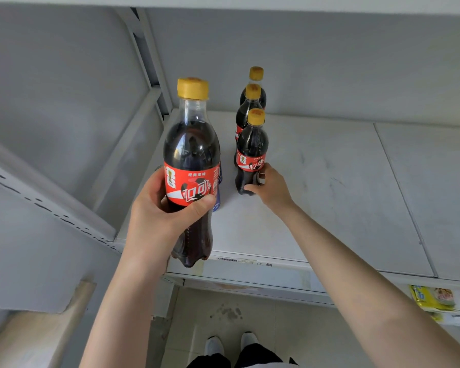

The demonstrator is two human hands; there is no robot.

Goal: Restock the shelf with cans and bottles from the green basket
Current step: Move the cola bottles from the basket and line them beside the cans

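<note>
As I look down, far left: a grey perforated rail (pixel 51 208) slants across, with a pale board (pixel 51 328) below it and the shelf's upright post (pixel 149 62) behind.
Left hand (pixel 160 216): closed round the held bottle (pixel 191 144). My thumb lies across the lower edge of the red label and my fingers are wrapped round the back.
Held bottle, state: dark cola with a yellow cap (pixel 192 88), close to upright. Its base shows in front of the shelf's front edge; I cannot tell if it touches.
Blue item (pixel 217 197): just behind the held bottle, on the shelf and mostly hidden. I cannot tell what it is.
Price strip (pixel 227 259): runs along the front edge and carries a barcode. The writing is too blurred to read.
Floor (pixel 223 309): pale tile with a grey smudge. My two shoes (pixel 231 343) are at the bottom of the view.
Row on shelf: three matching cola bottles stand upright in single file from front to back.
Front bottle (pixel 251 144): nearest me.
Middle bottle (pixel 246 112): close behind the front one.
Rear bottle (pixel 256 74): near the back wall, with little more than its cap showing.
Right hand (pixel 270 188): curled round the lower body of the front bottle from its right side, thumb on the near face. The bottle stands on the shelf.
Shelf (pixel 343 195): a pale, scuffed board that extends to the right of the row.
Far right, lower level: yellow packets (pixel 430 297) lie on the shelf below.
</note>
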